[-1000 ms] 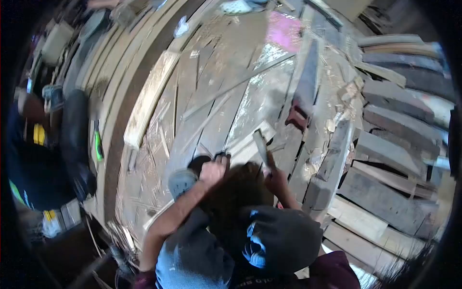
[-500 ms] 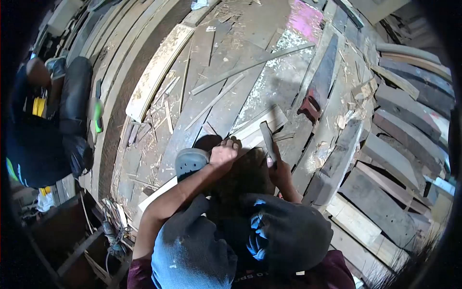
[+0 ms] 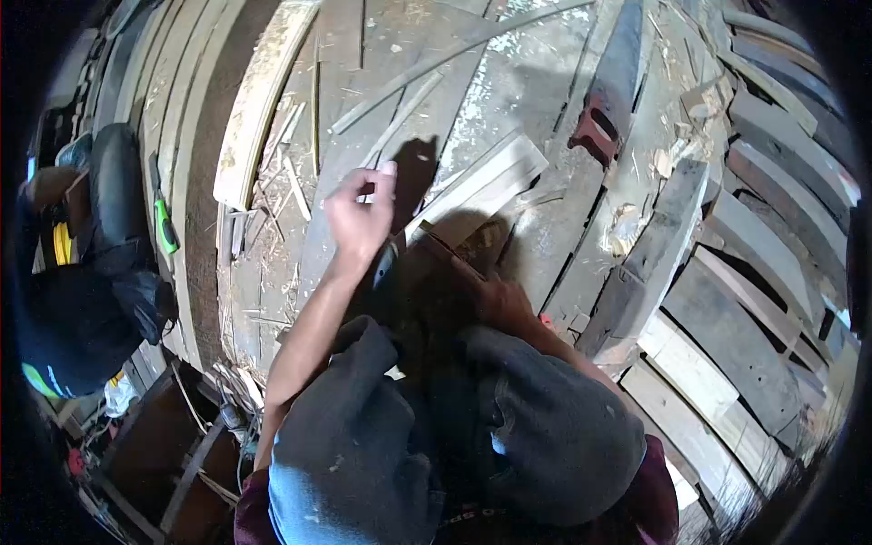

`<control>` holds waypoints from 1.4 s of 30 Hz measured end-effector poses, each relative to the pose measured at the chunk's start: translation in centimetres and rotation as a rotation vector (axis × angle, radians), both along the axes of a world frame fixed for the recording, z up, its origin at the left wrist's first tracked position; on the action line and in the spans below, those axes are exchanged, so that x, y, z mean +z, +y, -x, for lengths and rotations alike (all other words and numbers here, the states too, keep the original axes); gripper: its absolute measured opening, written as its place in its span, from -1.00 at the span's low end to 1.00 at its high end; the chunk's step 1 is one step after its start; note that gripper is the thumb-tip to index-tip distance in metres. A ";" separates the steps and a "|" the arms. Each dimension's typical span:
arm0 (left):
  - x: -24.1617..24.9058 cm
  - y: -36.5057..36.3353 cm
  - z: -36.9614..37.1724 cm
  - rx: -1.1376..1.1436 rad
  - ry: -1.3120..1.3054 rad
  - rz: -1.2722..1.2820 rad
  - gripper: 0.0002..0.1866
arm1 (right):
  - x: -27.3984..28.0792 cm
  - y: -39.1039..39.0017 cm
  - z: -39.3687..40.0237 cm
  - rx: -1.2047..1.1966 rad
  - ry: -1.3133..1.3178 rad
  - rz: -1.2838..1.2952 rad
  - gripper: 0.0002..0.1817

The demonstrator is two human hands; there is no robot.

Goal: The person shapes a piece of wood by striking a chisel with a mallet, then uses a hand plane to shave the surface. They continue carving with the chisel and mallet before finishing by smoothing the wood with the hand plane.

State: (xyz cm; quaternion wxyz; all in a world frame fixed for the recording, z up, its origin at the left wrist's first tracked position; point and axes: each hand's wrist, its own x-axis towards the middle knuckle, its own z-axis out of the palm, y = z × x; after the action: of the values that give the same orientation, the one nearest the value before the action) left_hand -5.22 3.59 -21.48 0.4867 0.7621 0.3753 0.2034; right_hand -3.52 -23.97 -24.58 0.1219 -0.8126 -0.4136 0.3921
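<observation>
Short wooden offcut (image 3: pixel 472 238) lying on the counter (image 3: pixel 509 100) just ahead of the right hand (image 3: pixel 498 300); probably light, stiff and splintery, best taken across its narrow width near the middle. Right grip low and pressed against the near end of the piece, fingers partly hidden, so impossible to tell whether closed around it. Left hand (image 3: pixel 359 218) raised above the boards, fingers loosely apart, holding nothing. Pale plank (image 3: pixel 481 186) just beyond. Seated co-worker (image 3: pixel 82 272) far off to the left.

Left hand (image 3: pixel 359 218) lifted above planks (image 3: pixel 481 186); right hand (image 3: pixel 500 300) grips a tool (image 3: pixel 445 250).
</observation>
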 end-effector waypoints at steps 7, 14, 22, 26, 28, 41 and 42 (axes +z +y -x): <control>-0.3 -0.9 1.1 -0.193 0.156 -0.175 -0.72 | -0.7 0.2 -1.0 -0.166 -0.106 -0.187 -0.30; -0.9 -1.2 1.5 -0.329 0.181 -0.252 -0.72 | -1.8 0.6 -3.8 -0.463 0.019 0.039 -0.36; -3.0 -1.7 2.1 -0.524 0.217 -0.340 -0.70 | -4.4 -1.6 -5.6 -0.462 -0.106 0.044 -0.27; -3.1 -2.8 1.8 -0.794 0.360 -0.532 -0.68 | -2.5 -2.0 -2.1 -0.445 -0.099 0.103 -0.39; -3.8 -3.3 1.8 -0.910 0.421 -0.567 -0.59 | -1.3 -1.7 -1.9 -0.364 -0.065 0.180 -0.38; -4.5 -4.4 1.7 -0.829 0.556 -0.453 -0.77 | -4.6 0.9 -2.0 -0.471 -0.234 0.037 -0.29; -4.2 -4.3 1.6 -0.833 0.517 -0.458 -0.80 | -4.6 0.1 -1.5 -0.466 -0.231 0.040 -0.30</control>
State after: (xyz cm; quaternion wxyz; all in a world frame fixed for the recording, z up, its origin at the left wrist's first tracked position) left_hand -6.84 -0.75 -25.66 0.2393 0.9583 0.0948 -0.1244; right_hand -2.07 -23.83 -29.16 0.1449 -0.9276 -0.2185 0.2663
